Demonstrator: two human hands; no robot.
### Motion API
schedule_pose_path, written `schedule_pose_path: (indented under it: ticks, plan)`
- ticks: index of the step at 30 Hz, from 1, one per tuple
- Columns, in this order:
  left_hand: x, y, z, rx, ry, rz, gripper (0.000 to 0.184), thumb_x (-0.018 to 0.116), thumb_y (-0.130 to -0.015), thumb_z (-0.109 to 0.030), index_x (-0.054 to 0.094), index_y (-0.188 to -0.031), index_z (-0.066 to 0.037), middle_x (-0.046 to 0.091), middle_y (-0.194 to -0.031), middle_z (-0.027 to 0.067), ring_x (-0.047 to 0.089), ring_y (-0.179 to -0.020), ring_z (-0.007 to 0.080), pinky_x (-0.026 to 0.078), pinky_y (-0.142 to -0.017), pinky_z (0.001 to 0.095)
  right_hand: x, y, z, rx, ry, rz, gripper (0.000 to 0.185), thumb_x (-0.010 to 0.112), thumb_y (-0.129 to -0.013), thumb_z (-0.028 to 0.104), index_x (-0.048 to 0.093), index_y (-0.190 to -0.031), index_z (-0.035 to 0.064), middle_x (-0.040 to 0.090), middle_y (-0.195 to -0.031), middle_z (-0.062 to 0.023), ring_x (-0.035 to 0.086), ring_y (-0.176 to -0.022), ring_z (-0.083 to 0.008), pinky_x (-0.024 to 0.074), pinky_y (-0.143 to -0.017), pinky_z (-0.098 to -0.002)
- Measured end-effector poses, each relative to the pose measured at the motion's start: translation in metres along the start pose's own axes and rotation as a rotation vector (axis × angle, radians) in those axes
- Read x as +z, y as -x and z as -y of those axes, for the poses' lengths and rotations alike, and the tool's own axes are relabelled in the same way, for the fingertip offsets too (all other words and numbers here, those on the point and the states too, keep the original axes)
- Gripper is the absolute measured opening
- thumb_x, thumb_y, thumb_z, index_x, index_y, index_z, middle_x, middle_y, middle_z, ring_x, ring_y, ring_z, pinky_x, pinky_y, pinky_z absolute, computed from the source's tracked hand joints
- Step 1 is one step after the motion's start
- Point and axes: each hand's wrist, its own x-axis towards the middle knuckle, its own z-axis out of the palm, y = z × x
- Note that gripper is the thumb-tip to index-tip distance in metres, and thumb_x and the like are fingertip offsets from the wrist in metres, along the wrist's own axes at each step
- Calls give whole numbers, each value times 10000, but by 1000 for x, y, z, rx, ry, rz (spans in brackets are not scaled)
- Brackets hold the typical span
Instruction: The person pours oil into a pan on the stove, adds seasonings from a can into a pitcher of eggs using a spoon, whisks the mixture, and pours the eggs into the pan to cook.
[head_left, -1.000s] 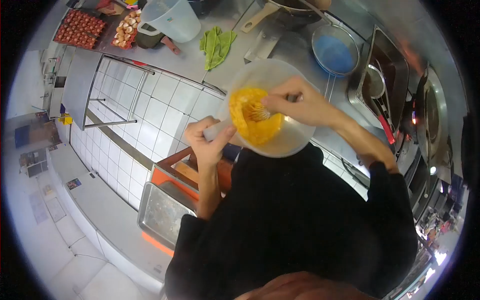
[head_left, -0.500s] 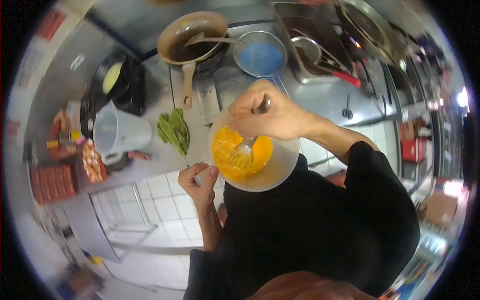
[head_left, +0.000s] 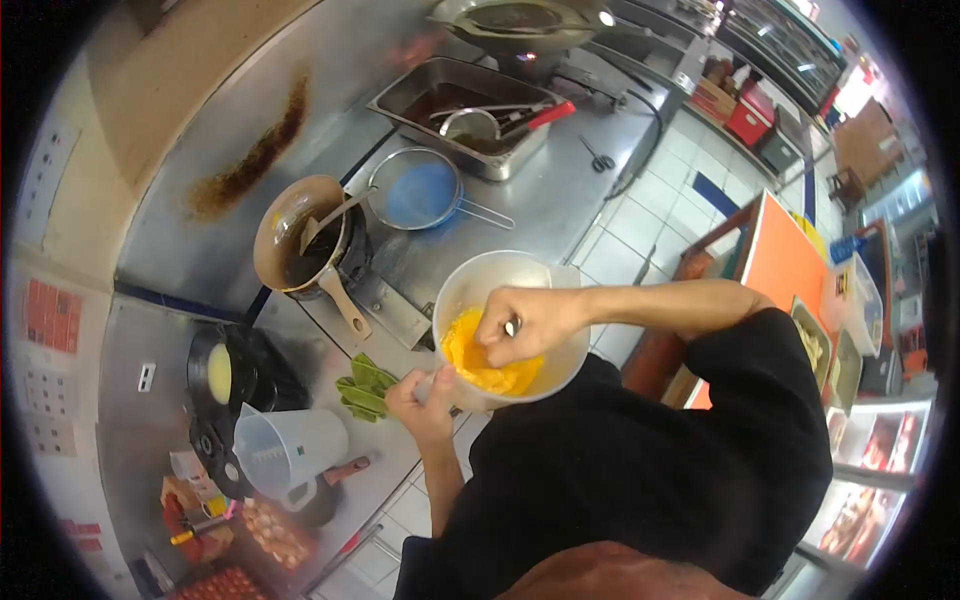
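Observation:
My left hand (head_left: 427,402) is closed round the handle of a translucent white plastic jug (head_left: 562,368), held near my body by the counter's front edge. Bright yellow-orange beaten egg (head_left: 515,378) lies in the bottom of it. Over the jug's mouth, my right hand (head_left: 530,326) grips a whisk (head_left: 513,327). Only the end of its metal handle shows; the hand hides the wires. Close to my left hand, green cloths (head_left: 366,388) lie on the counter.
A frying pan (head_left: 262,250) with a spatula stands beyond the jug, beside a blue-looking strainer (head_left: 412,215). Farther back are a metal tray (head_left: 410,105) and scissors (head_left: 597,155). To the left sit a measuring jug (head_left: 300,445) and a black cooker (head_left: 268,380); an orange-topped table (head_left: 775,260) is on the right.
My view has turned to the right, bringing the orange table into sight. The right fist has sunk lower into the jug, and the whisk's wires have gone out of sight.

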Motion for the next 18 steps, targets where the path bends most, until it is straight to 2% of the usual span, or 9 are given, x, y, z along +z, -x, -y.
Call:
schedule_pose_path:
  ticks: [1, 3, 6, 9, 12, 13, 16, 17, 18]
  plan:
    - [-3, 3, 5, -26, -7, 17, 356, 883, -805, -185, 606, -656, -18, 509, -586, -26, 430, -584, 68, 322, -561, 275, -4, 6, 8, 72, -95, -149, 370, 596, -909, 40, 405, -592, 44, 387, -579, 41, 461, -592, -30, 445, -586, -241]
    - [-19, 5, 9, -251, 83, 118, 380, 882, -810, -195, 585, -653, -17, 484, -585, -32, 417, -593, 67, 311, -561, 284, -10, 11, 56, 199, -301, -451, 364, 601, -909, 47, 409, -600, 30, 391, -575, 34, 469, -595, -35, 469, -621, -236]
    - [-19, 2, 2, -200, 129, 181, 396, 878, -817, -206, 579, -648, -10, 477, -590, -36, 416, -595, 69, 305, -560, 286, 20, 12, 6, 127, -31, -124, 362, 597, -905, 54, 408, -599, 23, 387, -573, 34, 465, -584, -38, 453, -611, -242]
    - [-24, 3, 8, -186, 212, 131, 411, 880, -820, -217, 571, -640, -14, 476, -596, -46, 410, -598, 59, 304, -560, 282, 1, 11, 61, 223, -339, -549, 316, 612, -897, 66, 463, -626, -1, 405, -564, 24, 473, -583, -51, 427, -639, -258]
    - [-26, -4, -5, -247, 239, 213, 418, 892, -808, -226, 570, -636, -22, 480, -602, -54, 408, -601, 54, 301, -564, 280, 17, 10, 31, 155, 86, -126, 310, 616, -898, 70, 505, -617, 1, 450, -577, 23, 477, -568, -59, 456, -642, -262]
    - [-19, -3, -5, -230, 267, 177, 418, 897, -803, -226, 571, -636, -23, 481, -603, -56, 407, -601, 53, 303, -567, 278, 15, 16, 32, 188, -3, -177, 290, 645, -908, 71, 558, -641, 0, 523, -606, 19, 536, -601, -62, 483, -687, -239]
    - [-23, -2, -8, -203, 271, 117, 419, 909, -788, -224, 573, -635, -25, 482, -606, -55, 406, -601, 57, 314, -575, 279, 17, 12, 51, 258, -309, -510, 272, 673, -918, 71, 590, -666, 10, 577, -641, 22, 604, -655, -74, 507, -686, -242]
    - [-25, -6, -7, -192, 252, 111, 420, 912, -783, -222, 571, -635, -25, 482, -606, -49, 406, -600, 64, 320, -577, 283, 36, 16, -3, 53, 1, -297, 254, 697, -918, 71, 610, -685, 22, 605, -658, 24, 641, -691, -94, 509, -633, -263]
    - [-29, -7, -5, -195, 232, 121, 422, 915, -779, -220, 569, -635, -25, 483, -607, -43, 406, -600, 71, 327, -580, 288, 37, 12, 8, 91, -51, -354, 244, 694, -917, 68, 618, -689, 20, 610, -661, 21, 638, -693, -95, 509, -633, -267]
